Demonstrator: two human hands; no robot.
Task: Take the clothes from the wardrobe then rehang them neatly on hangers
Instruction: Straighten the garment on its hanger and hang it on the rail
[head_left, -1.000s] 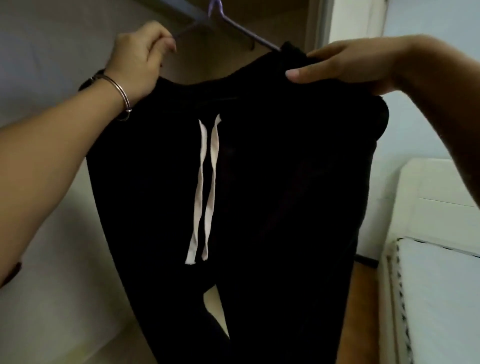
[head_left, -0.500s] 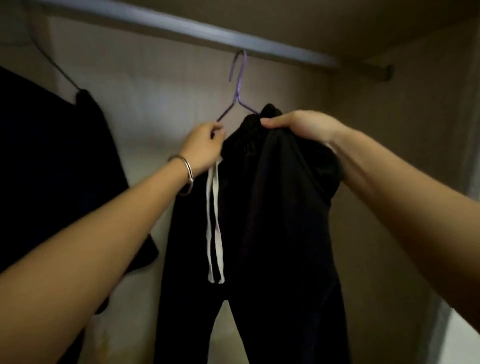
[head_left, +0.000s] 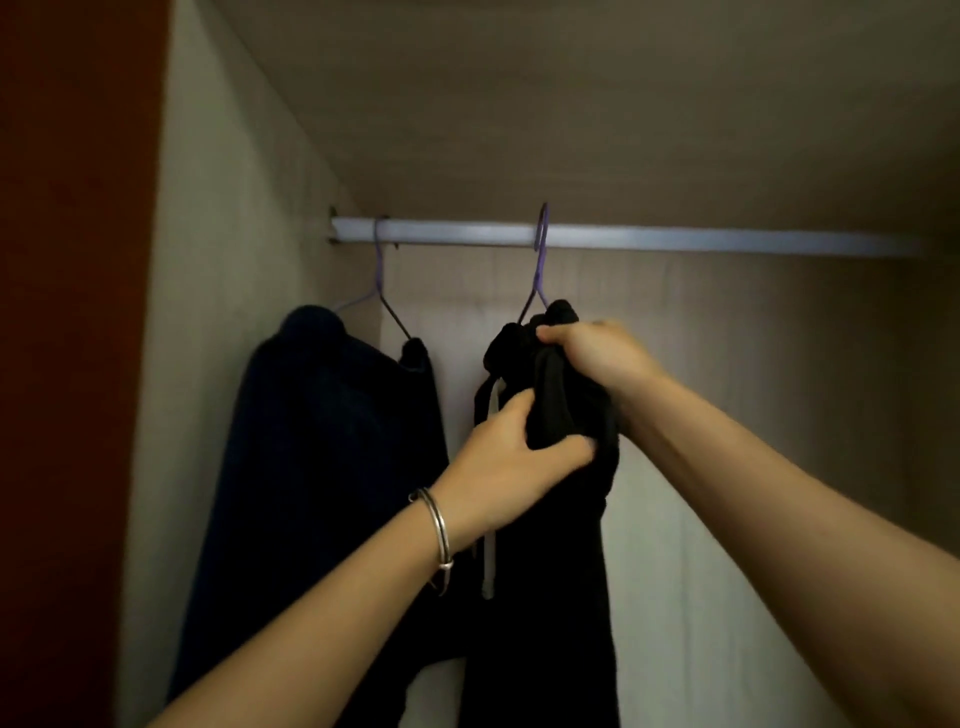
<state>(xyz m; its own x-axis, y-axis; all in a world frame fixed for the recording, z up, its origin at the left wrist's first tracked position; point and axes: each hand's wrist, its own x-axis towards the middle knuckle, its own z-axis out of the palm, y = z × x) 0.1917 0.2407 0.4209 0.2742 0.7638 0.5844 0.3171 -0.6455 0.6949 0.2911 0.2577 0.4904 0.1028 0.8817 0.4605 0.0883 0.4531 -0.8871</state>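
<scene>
Black trousers (head_left: 550, 571) hang bunched on a purple wire hanger (head_left: 540, 270), whose hook sits over the wardrobe rail (head_left: 727, 240). The right hand (head_left: 597, 353) grips the waistband at the top of the hanger. The left hand (head_left: 514, 457) grips the gathered cloth just below.

Step in hand, as judged: tidying the garment on its hanger at the rail. The next move calls for spreading the waistband evenly and freeing the white drawstring (head_left: 488, 566).

Obstruction: a dark garment (head_left: 322, 441) on a second hanger (head_left: 379, 280) hangs near on the left, beside the side wall (head_left: 218, 260).
</scene>
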